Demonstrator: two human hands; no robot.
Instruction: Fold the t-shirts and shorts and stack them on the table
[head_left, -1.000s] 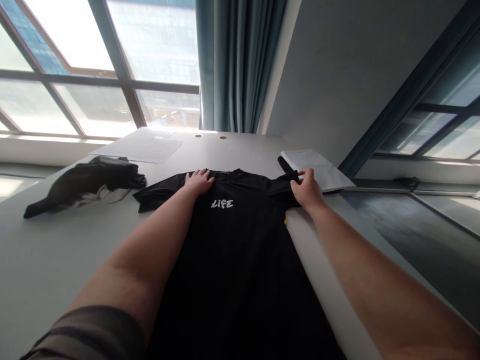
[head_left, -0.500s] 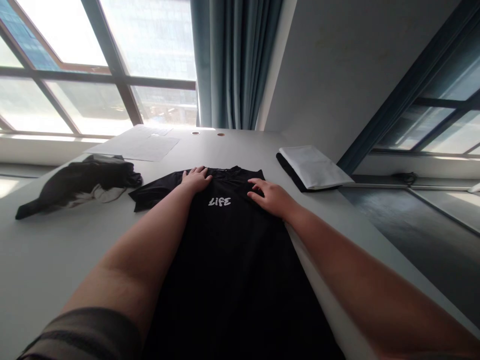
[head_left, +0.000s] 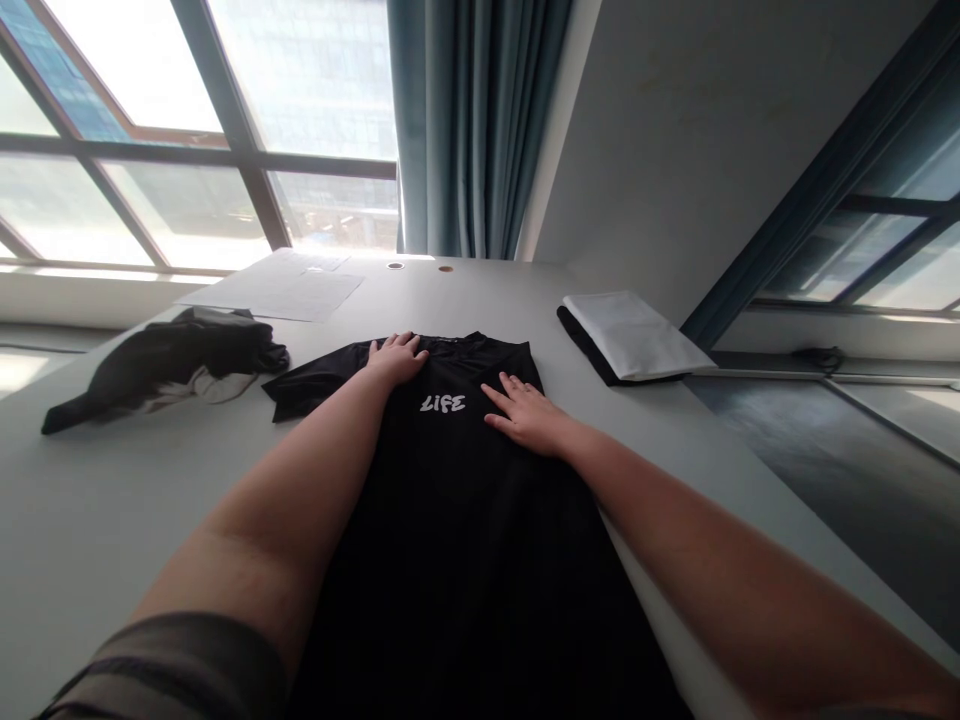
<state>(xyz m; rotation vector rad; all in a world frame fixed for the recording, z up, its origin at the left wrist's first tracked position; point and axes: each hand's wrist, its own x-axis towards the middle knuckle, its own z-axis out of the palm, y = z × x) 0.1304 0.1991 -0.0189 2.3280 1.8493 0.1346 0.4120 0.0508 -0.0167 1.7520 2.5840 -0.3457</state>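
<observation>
A black T-shirt [head_left: 465, 520] lies spread out on the white table [head_left: 150, 520], its collar at the far end and its lower part running out of view towards me. White lettering on its chest appears upside down. My left hand [head_left: 397, 360] rests flat on the shirt near the collar and left shoulder, fingers stretched out. On the right side of the chest lies my right hand [head_left: 525, 412], palm down with its fingers spread. Neither hand holds anything. The sleeve on the left sticks out past my left forearm; the one on the right is not seen spread out.
At the left lies a crumpled dark garment [head_left: 180, 360] with a pale patch. Sheets of paper [head_left: 285, 295] lie behind it. A folded white and black cloth stack [head_left: 634, 335] sits at the right. A blue curtain [head_left: 480, 130] and windows stand beyond the table.
My right hand has come down and slightly nearer to me, its fingers now spread flat on the shirt. My left hand stays by the collar. The view has shifted slightly.
</observation>
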